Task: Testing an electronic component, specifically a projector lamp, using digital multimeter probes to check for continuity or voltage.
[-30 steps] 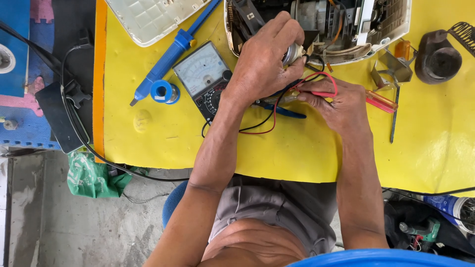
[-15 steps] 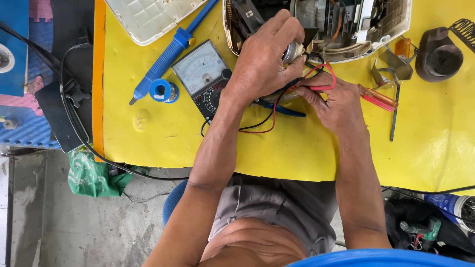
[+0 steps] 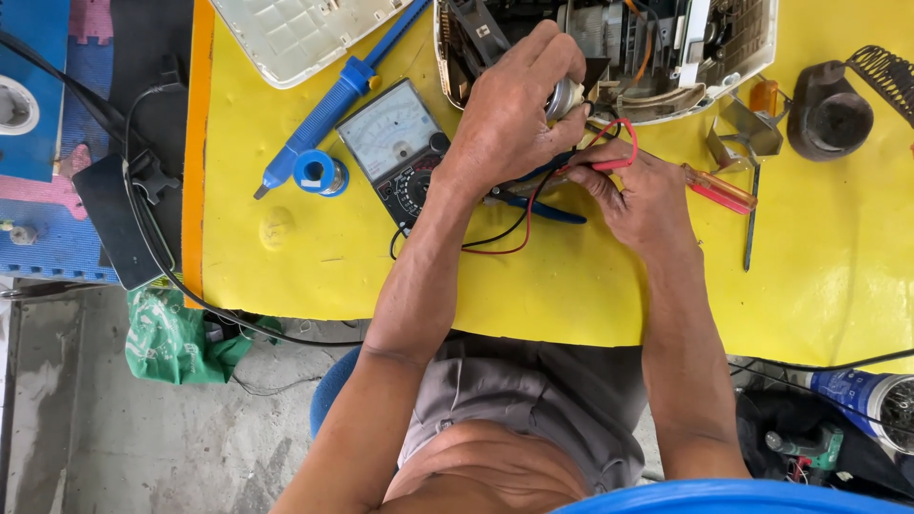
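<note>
1. While the opened appliance (image 3: pixel 666 57) sits at the far edge of the yellow table (image 3: pixel 571 295), the left hand (image 3: pixel 509 105) is curled over a small metal motor (image 3: pixel 564 98) at the appliance's near rim, fingers wrapped tight around it, thumb on the near side.
2. The right hand (image 3: pixel 647 200) sits just right of and nearer than the left, fingers pinched together on a red probe (image 3: pixel 609 164), its tip aimed left at the motor.
3. A red wire (image 3: pixel 624 133) loops up from the probe, and red and black leads (image 3: pixel 505 233) trail under the left wrist toward the meter.
4. The meter (image 3: pixel 395 143), with its white dial face, lies just left of the left wrist, partly covered by it.
5. A blue-handled tool (image 3: pixel 543 209) pokes out between the two hands; I can't tell what kind.
6. Left of the meter: a blue spool of solder (image 3: pixel 319 174) and a blue soldering iron (image 3: pixel 333 105) lying slantwise.
7. Right of the right hand, touching it: an orange-handled screwdriver (image 3: pixel 719 190).
8. Far right: a black round part (image 3: pixel 828 114).
9. Far left: a white cover (image 3: pixel 295 38).
</note>
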